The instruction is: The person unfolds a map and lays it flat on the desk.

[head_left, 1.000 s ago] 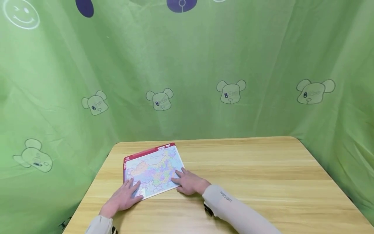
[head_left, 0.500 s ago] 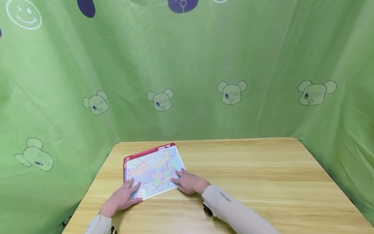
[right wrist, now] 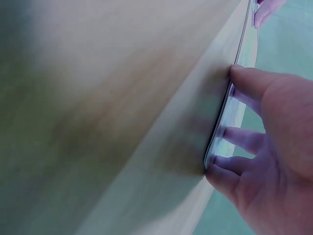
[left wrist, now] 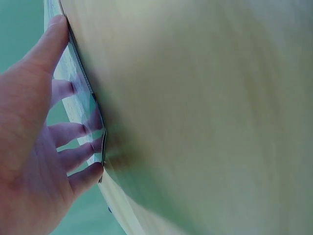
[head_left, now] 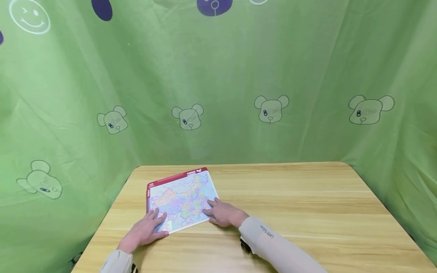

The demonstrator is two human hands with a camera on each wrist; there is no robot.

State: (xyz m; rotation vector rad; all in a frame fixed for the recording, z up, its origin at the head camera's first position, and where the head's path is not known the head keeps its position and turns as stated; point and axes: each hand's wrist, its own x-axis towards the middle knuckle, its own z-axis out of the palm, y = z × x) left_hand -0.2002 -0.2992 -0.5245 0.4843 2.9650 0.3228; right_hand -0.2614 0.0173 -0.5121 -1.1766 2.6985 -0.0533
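Note:
A flat map board with a red border lies aslant on the left part of the wooden table. Its printed map is coloured in pastel patches. My left hand rests with spread fingers on its near left corner. On the near right corner my right hand lies with fingers extended. The left wrist view has the left thumb at the near edge and the other fingertips on the glossy surface. Similarly, the right thumb touches that edge in the right wrist view, while the fingers press the face.
The wooden table stretches far to the right of the board. Green cloth printed with bear heads hangs behind the table and along both sides. Pale sleeves cover both forearms, with dark bands at the wrists.
The map board has slid slightly to the right, and both hands have moved with it. Their hold on the corners looks the same. The head view has shifted a little.

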